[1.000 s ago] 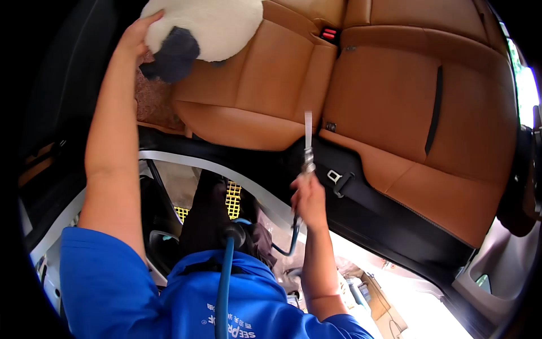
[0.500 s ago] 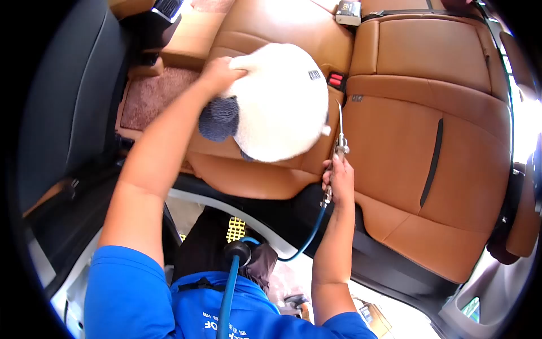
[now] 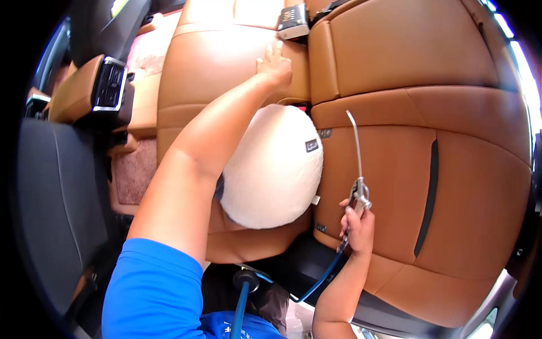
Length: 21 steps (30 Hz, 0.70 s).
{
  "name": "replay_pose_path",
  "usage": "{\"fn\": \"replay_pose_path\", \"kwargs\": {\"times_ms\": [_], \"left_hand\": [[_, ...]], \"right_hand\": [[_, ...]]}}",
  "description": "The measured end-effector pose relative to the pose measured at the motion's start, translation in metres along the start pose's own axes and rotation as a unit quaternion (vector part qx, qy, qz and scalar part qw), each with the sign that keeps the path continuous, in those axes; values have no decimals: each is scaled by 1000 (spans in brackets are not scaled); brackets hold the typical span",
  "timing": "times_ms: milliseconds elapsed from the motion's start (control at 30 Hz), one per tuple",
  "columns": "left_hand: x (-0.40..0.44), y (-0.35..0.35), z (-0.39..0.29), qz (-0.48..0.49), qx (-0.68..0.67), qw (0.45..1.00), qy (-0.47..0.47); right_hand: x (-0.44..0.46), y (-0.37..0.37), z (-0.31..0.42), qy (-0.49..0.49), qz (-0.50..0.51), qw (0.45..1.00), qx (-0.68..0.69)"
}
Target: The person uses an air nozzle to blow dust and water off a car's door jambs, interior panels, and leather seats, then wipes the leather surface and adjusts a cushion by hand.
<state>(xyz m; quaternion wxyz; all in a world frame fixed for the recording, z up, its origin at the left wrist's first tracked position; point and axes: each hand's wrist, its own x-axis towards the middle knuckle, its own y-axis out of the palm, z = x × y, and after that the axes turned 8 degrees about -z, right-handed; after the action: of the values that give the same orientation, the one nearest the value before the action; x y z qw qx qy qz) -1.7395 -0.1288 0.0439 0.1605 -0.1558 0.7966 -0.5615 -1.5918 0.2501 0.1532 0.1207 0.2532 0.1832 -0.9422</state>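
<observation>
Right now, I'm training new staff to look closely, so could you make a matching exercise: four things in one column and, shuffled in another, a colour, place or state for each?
Things:
1. Cushion
2. Air gun
3. Left hand
4. Hose

Descriptions:
A. Open, close to the box
B. Blue
C. Mostly white, with a dark label
D. Held in the right hand

Pairs: 1-C, 2-D, 3-A, 4-B

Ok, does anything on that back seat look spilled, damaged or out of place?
Nothing looks spilled or damaged. The white plush cushion lies on the brown rear seat, partly hiding a red seat-belt buckle, which looks slightly untidy, but nothing else stands out.
</observation>
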Motion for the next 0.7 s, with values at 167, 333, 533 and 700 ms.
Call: {"fn": "replay_pose_path", "kwargs": {"times_ms": [167,333,533,700], "left_hand": [[91,17,-18,-2,29,1000,-10],[146,23,-23,-73,156,982,74],[180,66,15,-83,35,995,45],[172,93,32,-179,34,980,80]], "right_hand": [[10,-4,-8,31,12,999,28],[16,-6,-10,31,12,999,35],[20,-2,-10,17,7,1000,6],[26,6,-11,9,-3,1000,11]]}}
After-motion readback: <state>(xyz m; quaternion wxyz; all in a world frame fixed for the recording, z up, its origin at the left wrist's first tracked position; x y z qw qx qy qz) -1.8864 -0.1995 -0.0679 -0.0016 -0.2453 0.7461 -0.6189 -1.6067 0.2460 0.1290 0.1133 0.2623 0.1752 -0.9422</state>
